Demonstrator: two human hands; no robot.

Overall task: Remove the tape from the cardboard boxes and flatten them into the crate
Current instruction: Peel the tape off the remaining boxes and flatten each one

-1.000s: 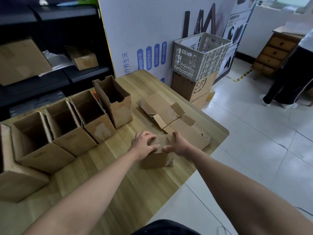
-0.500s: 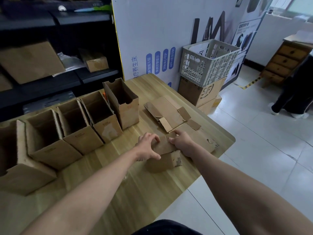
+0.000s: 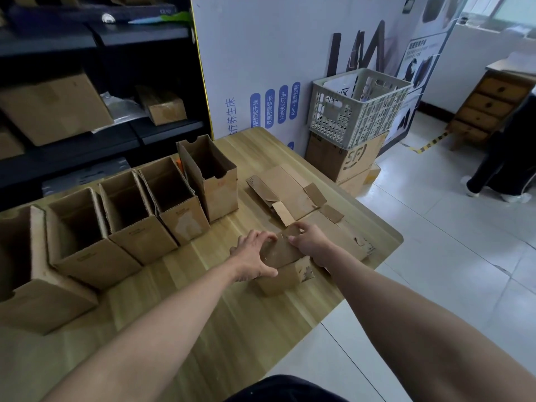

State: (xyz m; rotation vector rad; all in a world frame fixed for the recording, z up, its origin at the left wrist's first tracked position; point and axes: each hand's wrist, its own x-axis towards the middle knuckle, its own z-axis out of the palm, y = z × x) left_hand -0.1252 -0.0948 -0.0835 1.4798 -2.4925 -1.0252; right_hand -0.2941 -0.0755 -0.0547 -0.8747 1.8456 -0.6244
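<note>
A small brown cardboard box (image 3: 285, 271) stands near the right edge of the wooden table (image 3: 220, 338). My left hand (image 3: 251, 256) grips its left side, thumb along the near top edge. My right hand (image 3: 311, 242) pinches the far right corner of its top flap. Flattened cardboard (image 3: 290, 191) lies just beyond my hands. Several open upright boxes (image 3: 174, 198) stand in a row to the left. The grey plastic crate (image 3: 359, 107) sits on a carton past the table's far right.
Black shelving (image 3: 87, 82) with cartons stands behind the table on the left. A white printed panel (image 3: 275, 53) leans against the wall. A person's legs (image 3: 504, 169) and a wooden drawer unit (image 3: 487, 105) are at the far right on the tiled floor.
My hands have shifted on the small box: the left now holds its side and the right has moved to the far corner of the top flap. The view has tilted slightly.
</note>
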